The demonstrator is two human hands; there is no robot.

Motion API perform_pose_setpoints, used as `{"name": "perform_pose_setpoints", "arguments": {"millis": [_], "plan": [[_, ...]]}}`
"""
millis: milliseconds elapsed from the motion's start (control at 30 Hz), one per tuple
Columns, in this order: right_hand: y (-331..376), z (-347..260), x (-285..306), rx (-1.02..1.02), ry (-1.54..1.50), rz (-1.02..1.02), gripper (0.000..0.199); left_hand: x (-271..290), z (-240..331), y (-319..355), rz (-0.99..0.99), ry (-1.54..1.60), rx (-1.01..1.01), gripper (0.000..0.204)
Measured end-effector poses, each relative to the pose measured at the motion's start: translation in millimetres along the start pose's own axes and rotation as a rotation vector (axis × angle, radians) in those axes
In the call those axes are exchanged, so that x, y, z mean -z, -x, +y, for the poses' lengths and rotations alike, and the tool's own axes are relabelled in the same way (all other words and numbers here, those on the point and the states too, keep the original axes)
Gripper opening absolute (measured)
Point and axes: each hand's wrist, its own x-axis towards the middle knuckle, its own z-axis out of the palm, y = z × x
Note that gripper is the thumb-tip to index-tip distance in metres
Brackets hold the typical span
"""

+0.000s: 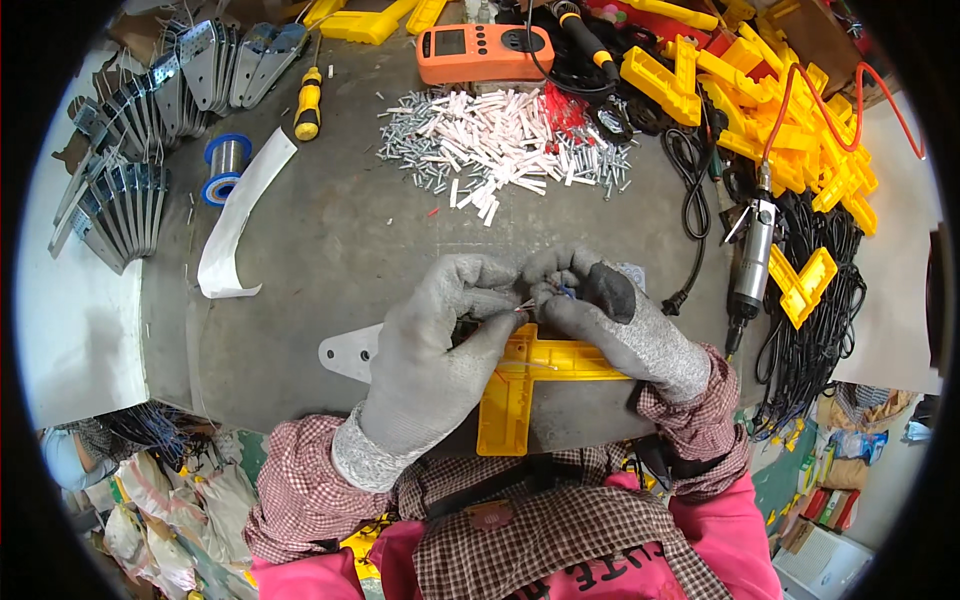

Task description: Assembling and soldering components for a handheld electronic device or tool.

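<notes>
Both my hands wear grey gloves and meet over the near middle of the table. My left hand (425,330) is closed in a pinch on the ends of some thin wires (525,305). From the other side, the fingertips of my right hand (605,310) close on the same wires; a bit of blue shows between its fingers, too small to name. Just below the fingers lies a yellow plastic T-shaped housing (505,410), open side up, with a thin pale strand across it. A flat metal plate with holes (345,354) sticks out left of it, partly hidden by my left hand.
Beyond my hands lies a heap of screws and white sleeves (490,135), with an orange meter (485,53) behind it. An air screwdriver (755,250), black cables and yellow housings (790,120) crowd the right. Left are a solder spool (227,165), a yellow-handled screwdriver (308,105) and metal brackets (130,190).
</notes>
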Motion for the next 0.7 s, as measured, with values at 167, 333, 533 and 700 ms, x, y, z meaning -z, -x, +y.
{"name": "perform_pose_setpoints", "arguments": {"millis": [167,333,533,700], "plan": [[-1,-7,0,-0.131,-0.242,-0.093,0.028,8,-3,0,-0.040,0.046,0.087,0.030],[0,-10,-5,-0.133,-0.267,0.011,0.028,7,-3,0,-0.049,0.071,0.069,0.032],[-1,-8,-11,-0.082,-0.265,-0.020,0.014,7,-1,2,-0.033,0.028,0.035,0.030],[-1,0,-14,0.101,0.047,0.030,0.012,8,-4,1,-0.057,0.157,0.144,0.022]]}}
